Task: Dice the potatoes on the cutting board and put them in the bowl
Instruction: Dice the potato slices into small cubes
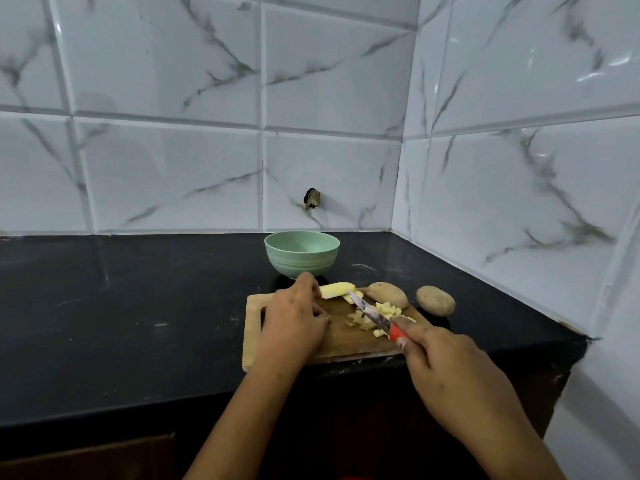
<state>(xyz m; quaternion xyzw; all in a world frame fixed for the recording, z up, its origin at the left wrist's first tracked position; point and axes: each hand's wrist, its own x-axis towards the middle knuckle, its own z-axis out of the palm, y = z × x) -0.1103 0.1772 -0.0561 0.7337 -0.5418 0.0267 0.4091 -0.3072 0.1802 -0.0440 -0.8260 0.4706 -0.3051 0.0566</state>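
**Both my hands at the cutting board, knife over the diced potato**

My left hand (294, 320) lies on the wooden cutting board (256, 348) with its fingers curled in tight. The fingertips press on the left end of a pale, peeled potato piece (336, 289) that lies along the board's far edge.

My right hand (446, 368) is closed round the red handle of a small knife (370, 311), and the forefinger lies straight along the top of it. The blade slants away to the left, its tip close to the right end of the peeled piece. Small yellow potato cubes (388, 309) are scattered on both sides of the blade. I cannot tell whether the edge touches the board.

A whole unpeeled potato (388, 294) sits at the board's far right corner. A second whole potato (435, 300) lies just off the board on the black counter (138, 323). The green bowl (301, 254) stands just beyond the board's far edge, near the tiled back wall (173, 168).

The board's near edge lies close to the counter's front edge. To the right, the counter soon ends at the tiled side wall. To the left, a broad stretch of dark counter lies open.
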